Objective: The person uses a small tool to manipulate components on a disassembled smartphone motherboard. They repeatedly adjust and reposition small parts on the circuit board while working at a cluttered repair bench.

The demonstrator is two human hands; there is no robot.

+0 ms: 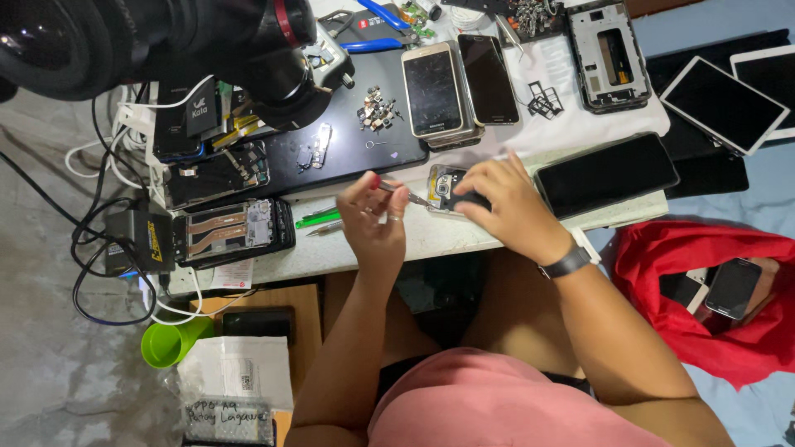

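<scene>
The left hand (374, 217) is pinching thin metal tweezers (407, 195) toward the small opened gold-framed phone (443, 187), which the right hand (503, 205) is gripping on the white counter (447, 236).

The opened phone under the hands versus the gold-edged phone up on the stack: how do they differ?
The opened phone lies with its insides exposed, while the gold-edged phone is closed, showing a dark screen. The opened phone rests directly on the white table; the gold-edged phone tops a stack of handsets. The right hand steadies the opened phone and the left hand points tweezers at it; the gold-edged phone lies untouched. Both are slim rectangular handsets.
</scene>
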